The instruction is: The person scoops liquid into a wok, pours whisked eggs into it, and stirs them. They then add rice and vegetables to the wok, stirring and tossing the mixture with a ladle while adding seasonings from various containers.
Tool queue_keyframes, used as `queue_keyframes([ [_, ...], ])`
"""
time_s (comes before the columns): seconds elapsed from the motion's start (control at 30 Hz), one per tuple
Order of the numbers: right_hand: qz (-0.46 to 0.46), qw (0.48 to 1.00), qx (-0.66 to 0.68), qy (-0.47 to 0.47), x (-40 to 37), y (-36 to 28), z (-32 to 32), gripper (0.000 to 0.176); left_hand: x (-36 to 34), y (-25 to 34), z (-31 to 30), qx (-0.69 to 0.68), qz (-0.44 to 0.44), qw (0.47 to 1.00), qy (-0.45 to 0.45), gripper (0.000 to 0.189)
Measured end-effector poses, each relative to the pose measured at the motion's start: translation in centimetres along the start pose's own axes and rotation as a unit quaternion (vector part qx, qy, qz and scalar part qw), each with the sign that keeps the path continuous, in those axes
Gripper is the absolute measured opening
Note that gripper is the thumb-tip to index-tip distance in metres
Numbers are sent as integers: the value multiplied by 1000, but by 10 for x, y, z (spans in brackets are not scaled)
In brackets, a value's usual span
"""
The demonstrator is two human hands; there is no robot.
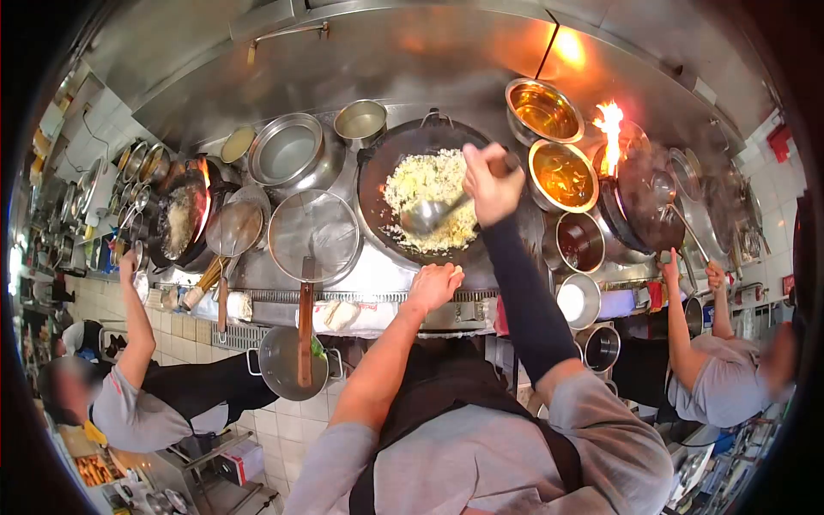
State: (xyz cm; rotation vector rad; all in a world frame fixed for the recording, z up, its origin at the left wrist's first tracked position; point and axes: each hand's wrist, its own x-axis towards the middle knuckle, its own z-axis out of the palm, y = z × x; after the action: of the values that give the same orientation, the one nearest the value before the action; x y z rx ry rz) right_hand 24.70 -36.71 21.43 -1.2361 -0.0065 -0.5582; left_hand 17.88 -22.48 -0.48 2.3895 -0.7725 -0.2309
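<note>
My right hand, with a dark sleeve on the forearm, is closed around the handle of a metal ladle. The ladle's bowl rests in fried rice with yellow egg-like bits, spread across a large dark wok. At the wok's near rim, my left hand is closed, its fingers curled over the edge; the exact part gripped is hidden beneath them. Left of the wok, a round wire strainer lies with its wooden handle jutting over the counter's front edge.
Two metal bowls of orange oil and a pot of dark liquid stand right of the wok. Flames rise by a co-worker's wok on the right. Another co-worker works left. A pot sits below the counter.
</note>
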Motion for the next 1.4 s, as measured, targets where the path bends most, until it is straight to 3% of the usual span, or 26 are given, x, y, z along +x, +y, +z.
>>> queue_keyframes([
  [0.07, -102, 988, -97, -58, -34, -11, -3, 31, -3, 1, -1, 9, 4, 1000, 10, 41],
  [0.1, -59, 991, -96, -71, -43, 15, -16, 28, -2, 1, -2, 7, 10, 1000, 10, 41],
  [0.13, -111, 986, -116, -51, -36, 36, -22, 30, -5, 1, 0, 7, 11, 1000, 7, 41],
  [0.2, -63, 997, -41, -34, 5, 55, -43, 33, -1, -1, 1, 8, 13, 1000, 12, 40],
  [0.27, 29, 998, 36, -43, 18, 21, -38, 32, -7, -1, 4, 10, 7, 1000, 7, 39],
  [0.33, -100, 984, -141, -44, -21, -13, -26, 29, -2, -1, 2, 9, 9, 1000, 4, 39],
  [0.37, -137, 962, -196, -135, -43, -24, -33, 25, -3, -1, 1, 9, 13, 1000, 2, 39],
  [0.47, -157, 966, -179, -104, -39, 24, -67, 21, -6, 1, -1, 11, 12, 1000, 17, 39],
  [0.5, -118, 985, -107, -65, -16, 34, -83, 20, -4, 0, -1, 8, 14, 1000, 14, 39],
  [0.57, 11, 996, 6, -93, 8, 17, -118, 21, -3, -2, 2, 9, 13, 1000, 1, 40],
  [0.63, -9, 989, -43, -142, 13, -7, -114, 22, 0, -2, 1, 17, 4, 1000, 2, 40],
  [0.67, -72, 969, -178, -158, 1, -12, -110, 23, 0, -2, 3, 19, -3, 1000, -1, 40],
  [0.7, -65, 951, -213, -215, 7, 3, -120, 25, -2, 1, 1, 26, -11, 999, 18, 41],
  [0.73, -93, 948, -218, -211, 22, 1, -118, 28, -5, 1, 1, 19, -3, 1000, 4, 40],
  [0.8, 27, 998, -20, -54, 74, 4, -131, 27, -1, -2, -1, 5, 10, 1000, -11, 39],
  [0.87, -21, 998, 62, -23, 84, -27, -131, 28, -1, -2, 2, 16, -2, 1000, 0, 40],
  [0.9, -90, 995, -36, -12, 72, -31, -125, 27, -2, -1, 4, 20, -9, 1000, 3, 40],
  [0.93, -64, 994, -78, 33, 62, -2, -100, 29, -1, -2, 2, 17, -8, 1000, -1, 40],
  [1.0, 8, 982, -94, -164, 90, 47, -120, 26, 1, 1, -2, 12, -5, 1000, -8, 40],
  [1.07, 45, 997, 53, 34, 128, 14, -89, 25, -8, 0, 6, 7, -3, 1000, 2, 40],
  [1.17, -74, 988, 74, 114, 114, -9, -76, 34, 0, 0, 2, 11, 3, 1000, 21, 40],
  [1.2, -78, 983, 23, 165, 104, 34, -70, 36, -1, 1, 1, 13, 5, 1000, 24, 40],
  [1.27, -45, 999, 17, 0, 84, 67, -68, 40, -2, -4, 4, 11, 12, 1000, 12, 40],
  [1.3, 39, 998, 39, -27, 96, 54, -63, 39, 1, -5, 4, 9, 13, 1000, 13, 40],
  [1.33, 80, 996, 40, -20, 111, 43, -57, 38, -9, -3, 6, 6, 4, 1000, 5, 40],
  [1.4, 67, 997, 45, 22, 121, 19, -36, 36, -1, 3, -1, 4, 1, 1000, 1, 41],
])
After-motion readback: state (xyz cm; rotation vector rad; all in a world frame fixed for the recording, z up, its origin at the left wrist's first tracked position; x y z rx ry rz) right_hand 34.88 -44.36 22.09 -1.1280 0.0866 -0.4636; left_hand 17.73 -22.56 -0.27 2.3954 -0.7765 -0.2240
